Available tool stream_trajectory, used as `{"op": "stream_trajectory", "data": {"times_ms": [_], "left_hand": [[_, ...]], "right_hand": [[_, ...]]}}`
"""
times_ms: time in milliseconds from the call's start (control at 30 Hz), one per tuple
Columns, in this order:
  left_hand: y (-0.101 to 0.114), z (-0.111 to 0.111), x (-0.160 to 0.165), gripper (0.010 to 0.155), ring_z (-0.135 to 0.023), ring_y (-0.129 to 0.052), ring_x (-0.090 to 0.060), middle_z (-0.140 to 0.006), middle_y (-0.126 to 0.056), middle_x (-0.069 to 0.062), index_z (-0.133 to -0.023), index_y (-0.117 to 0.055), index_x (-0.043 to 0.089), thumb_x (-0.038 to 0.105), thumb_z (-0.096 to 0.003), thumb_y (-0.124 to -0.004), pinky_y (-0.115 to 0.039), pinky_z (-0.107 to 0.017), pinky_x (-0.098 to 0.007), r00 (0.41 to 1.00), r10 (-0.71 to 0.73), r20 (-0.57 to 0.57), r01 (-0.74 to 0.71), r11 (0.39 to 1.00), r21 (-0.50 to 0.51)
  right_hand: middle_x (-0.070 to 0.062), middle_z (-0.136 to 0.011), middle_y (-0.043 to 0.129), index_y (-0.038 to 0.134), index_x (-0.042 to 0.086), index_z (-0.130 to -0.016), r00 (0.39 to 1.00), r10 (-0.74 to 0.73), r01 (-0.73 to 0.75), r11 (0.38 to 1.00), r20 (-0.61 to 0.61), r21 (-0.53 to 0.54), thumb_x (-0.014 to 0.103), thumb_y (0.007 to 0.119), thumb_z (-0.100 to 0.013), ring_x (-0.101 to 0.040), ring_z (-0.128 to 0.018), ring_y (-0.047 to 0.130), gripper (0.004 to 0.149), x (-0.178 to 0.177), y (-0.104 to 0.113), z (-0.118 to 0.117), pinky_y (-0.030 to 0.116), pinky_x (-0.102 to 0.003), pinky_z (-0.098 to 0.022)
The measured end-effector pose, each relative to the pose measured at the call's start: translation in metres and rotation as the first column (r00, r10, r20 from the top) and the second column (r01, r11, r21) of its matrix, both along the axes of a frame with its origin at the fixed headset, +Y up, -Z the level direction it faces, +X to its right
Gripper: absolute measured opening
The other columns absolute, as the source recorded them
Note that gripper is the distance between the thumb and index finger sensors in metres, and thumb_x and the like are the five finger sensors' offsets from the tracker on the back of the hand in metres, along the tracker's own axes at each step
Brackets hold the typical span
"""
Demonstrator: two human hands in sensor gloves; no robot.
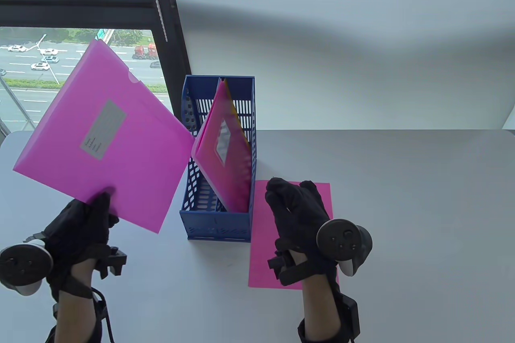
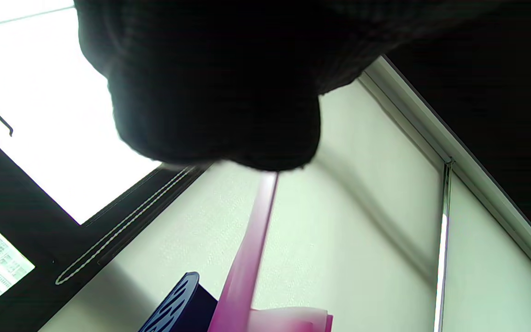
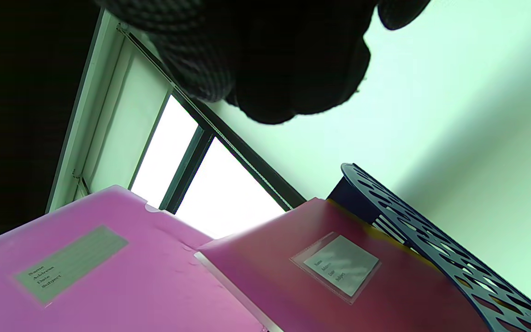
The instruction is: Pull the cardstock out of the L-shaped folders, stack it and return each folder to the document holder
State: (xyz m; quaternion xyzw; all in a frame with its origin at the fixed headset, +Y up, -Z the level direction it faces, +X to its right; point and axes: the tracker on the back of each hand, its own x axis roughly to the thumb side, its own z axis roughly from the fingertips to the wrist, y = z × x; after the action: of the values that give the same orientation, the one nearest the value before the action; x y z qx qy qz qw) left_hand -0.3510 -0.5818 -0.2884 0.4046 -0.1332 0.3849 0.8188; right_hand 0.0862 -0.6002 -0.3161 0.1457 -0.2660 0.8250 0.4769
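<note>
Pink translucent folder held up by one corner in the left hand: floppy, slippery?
Probably fairly stiff: the pink translucent plastic folder stays flat although the left hand pinches only its lower corner. Likely light, since one corner pinch carries it. Its smooth, glossy plastic may be slippery, so it could slide in a loose pinch.

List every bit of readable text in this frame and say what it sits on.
"Name / Address / Date / Subject": label on the pink folder that the left hand holds.
"Name / Address / Date / Subject": label on the folder in the blue document holder.
Table view: both labels too small to read.
</note>
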Motion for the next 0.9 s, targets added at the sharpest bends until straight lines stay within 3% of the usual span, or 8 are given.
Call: {"op": "stream_trajectory", "data": {"times_ms": [167, 333, 700, 900], "left_hand": [[-0.033, -0.025, 0.036, 0.047, -0.038, -0.111, -0.026, -0.056, -0.104, -0.005, -0.088, -0.088, 0.005, 0.038, -0.0577, -0.076, -0.076, -0.067, -0.050, 0.999, -0.040, -0.029, 0.040, 0.999, -0.003], [-0.063, -0.046, 0.052, 0.046, -0.042, -0.110, -0.030, -0.060, -0.103, -0.008, -0.089, -0.088, 0.005, 0.036, -0.0574, -0.077, -0.074, -0.067, -0.052, 0.995, -0.094, -0.016, 0.092, 0.990, -0.105], [-0.084, -0.061, 0.073, 0.048, -0.035, -0.109, -0.030, -0.055, -0.104, -0.009, -0.085, -0.091, 0.002, 0.039, -0.0577, -0.076, -0.075, -0.061, -0.055, 0.979, -0.202, -0.015, 0.188, 0.931, -0.315], [-0.093, -0.064, 0.070, 0.047, -0.032, -0.108, -0.029, -0.053, -0.104, -0.007, -0.084, -0.091, 0.003, 0.037, -0.0575, -0.076, -0.076, -0.059, -0.056, 0.984, -0.176, -0.041, 0.154, 0.935, -0.320]], "right_hand": [[0.005, -0.080, 0.092, 0.080, 0.027, -0.094, 1.000, -0.003, 0.003, 1.000, -0.007, 0.002, 0.042, 0.084, -0.059, -0.019, -0.065, 0.089, 0.039, -0.001, 0.000, 0.001, 0.046, -0.053, -0.079], [0.005, -0.080, 0.092, 0.080, 0.027, -0.094, 1.000, 0.006, -0.006, 1.000, -0.011, 0.001, 0.042, 0.084, -0.059, -0.019, -0.065, 0.089, 0.039, -0.003, 0.000, 0.001, 0.046, -0.054, -0.079], [0.005, -0.081, 0.091, 0.079, 0.027, -0.095, 0.998, 0.067, -0.067, 0.997, -0.015, -0.022, 0.042, 0.084, -0.059, -0.019, -0.066, 0.089, 0.039, -0.015, -0.001, -0.002, 0.046, -0.053, -0.079], [0.006, -0.082, 0.091, 0.079, 0.028, -0.095, 0.992, 0.129, -0.130, 0.991, -0.017, -0.041, 0.043, 0.084, -0.059, -0.018, -0.066, 0.089, 0.039, -0.030, 0.000, -0.006, 0.045, -0.053, -0.080]]}}
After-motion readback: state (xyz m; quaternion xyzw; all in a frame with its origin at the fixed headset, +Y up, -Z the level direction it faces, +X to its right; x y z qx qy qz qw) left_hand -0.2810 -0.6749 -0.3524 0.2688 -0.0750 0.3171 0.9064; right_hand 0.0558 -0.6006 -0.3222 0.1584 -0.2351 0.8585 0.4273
